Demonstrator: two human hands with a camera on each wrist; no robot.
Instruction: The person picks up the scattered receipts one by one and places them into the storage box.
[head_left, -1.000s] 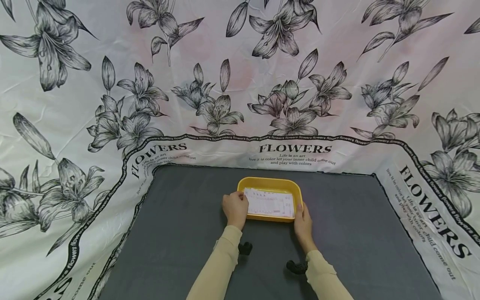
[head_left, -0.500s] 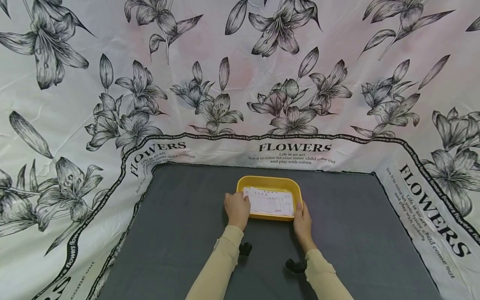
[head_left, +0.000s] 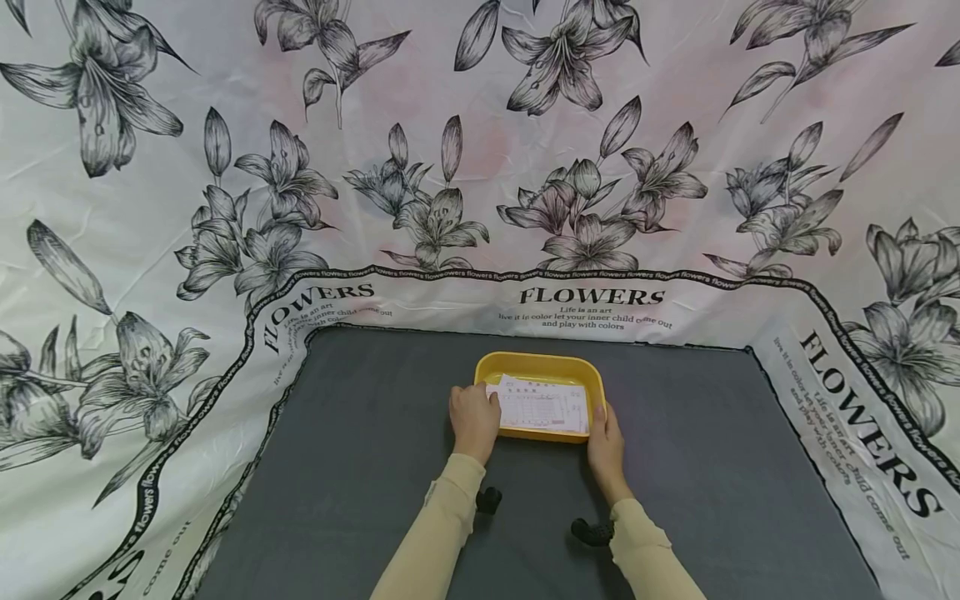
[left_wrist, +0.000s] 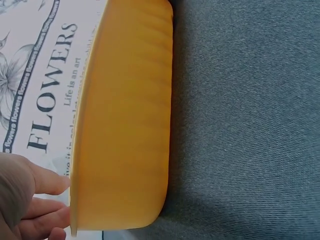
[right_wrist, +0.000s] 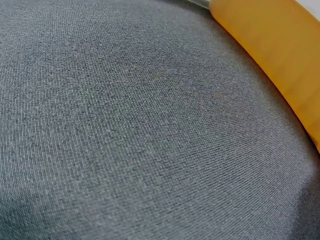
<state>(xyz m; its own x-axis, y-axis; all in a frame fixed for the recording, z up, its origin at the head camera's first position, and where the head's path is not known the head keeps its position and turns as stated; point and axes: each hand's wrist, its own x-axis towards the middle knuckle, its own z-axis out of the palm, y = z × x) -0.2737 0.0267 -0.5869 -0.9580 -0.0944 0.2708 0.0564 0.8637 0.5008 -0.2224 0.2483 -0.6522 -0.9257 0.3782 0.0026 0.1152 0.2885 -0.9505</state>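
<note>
A yellow plastic tray [head_left: 538,363] stands on the dark grey cloth, with printed paper slips [head_left: 543,407] lying in it. The slips overlap unevenly, one corner sticking out at the back. My left hand [head_left: 474,421] reaches over the tray's front left corner, fingers curled at the left edge of the slips, pinching the paper. In the left wrist view, fingers [left_wrist: 50,181] show behind the tray's rim; their tips are partly hidden by it. My right hand [head_left: 607,450] grips the tray's right side, thumb at the rim. The right wrist view shows only the tray's wall [right_wrist: 280,50] and cloth, no hand.
Dark grey cloth [head_left: 375,433] covers the table. White flower-printed fabric [head_left: 435,308] rises behind it and along both sides. Black wrist-worn pieces stick out inward by the left cuff [head_left: 457,483] and the right cuff [head_left: 637,533].
My left hand has shifted slightly right, and the slips have slid apart so that a back corner shows more. The right hand and the tray stay about where they were.
</note>
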